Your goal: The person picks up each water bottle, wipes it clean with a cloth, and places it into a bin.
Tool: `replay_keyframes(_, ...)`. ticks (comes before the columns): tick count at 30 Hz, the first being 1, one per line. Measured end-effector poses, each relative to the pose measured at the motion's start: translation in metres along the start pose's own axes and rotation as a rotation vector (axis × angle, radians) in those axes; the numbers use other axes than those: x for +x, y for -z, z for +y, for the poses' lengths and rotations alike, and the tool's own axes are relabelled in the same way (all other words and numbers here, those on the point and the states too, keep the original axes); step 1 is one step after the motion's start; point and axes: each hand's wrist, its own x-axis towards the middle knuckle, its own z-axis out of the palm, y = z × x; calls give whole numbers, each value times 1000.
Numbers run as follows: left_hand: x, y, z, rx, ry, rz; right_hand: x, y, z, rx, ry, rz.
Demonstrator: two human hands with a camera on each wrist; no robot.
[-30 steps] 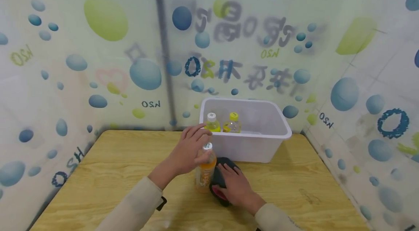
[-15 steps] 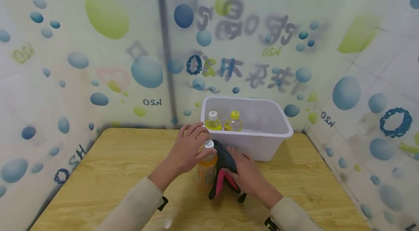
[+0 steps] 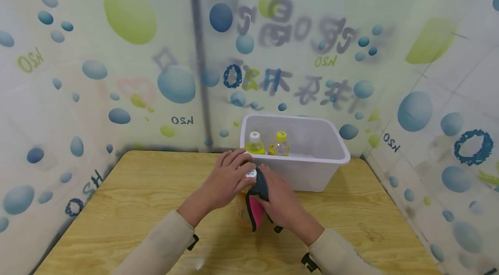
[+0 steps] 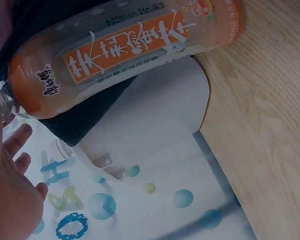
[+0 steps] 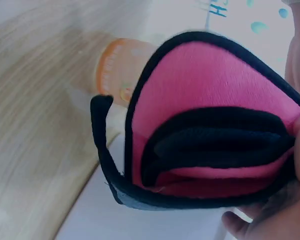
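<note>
An orange-labelled drink bottle (image 3: pixel 243 216) with a white cap stands upright on the table in the head view. My left hand (image 3: pixel 222 179) pinches it at the neck, just under the cap. In the left wrist view the bottle's label (image 4: pixel 130 45) faces the camera, with dark fabric behind it. My right hand (image 3: pixel 286 201) grips a dark oven mitt (image 3: pixel 256 212) with pink lining and holds it against the bottle's right side. The right wrist view shows the mitt's pink opening (image 5: pixel 200 80), its black edging and a hanging loop (image 5: pixel 101 130). Part of the bottle is hidden behind the mitt.
Right behind the hands stands a white plastic bin (image 3: pixel 302 175). Inside it are a white-capped bottle (image 3: pixel 255 147) and a yellow-capped bottle (image 3: pixel 281 147), both at its left end. The wooden table (image 3: pixel 156 197) meets printed curtain-like walls at the back and sides.
The right hand has lifted the mitt off the table, turned it so its pink opening shows, and brought it left against the bottle. The left hand has stayed at the bottle's neck.
</note>
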Motion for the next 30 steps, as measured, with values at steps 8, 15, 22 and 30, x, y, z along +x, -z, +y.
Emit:
replay_keyframes(8,-3,-3,1,-30,47,-48,-6,-12,6,-225,39,-40)
replay_keyframes(15,-5,-5,1,-27,61,-54,-11,-41,18,-258,5,-96)
replay_keyframes(22,-6,-8,2,-42,75,-76,-21,-80,27,-313,-51,-204)
replay_keyframes(30,-6,-8,2,-60,94,-86,-23,-93,29,-425,-61,-270)
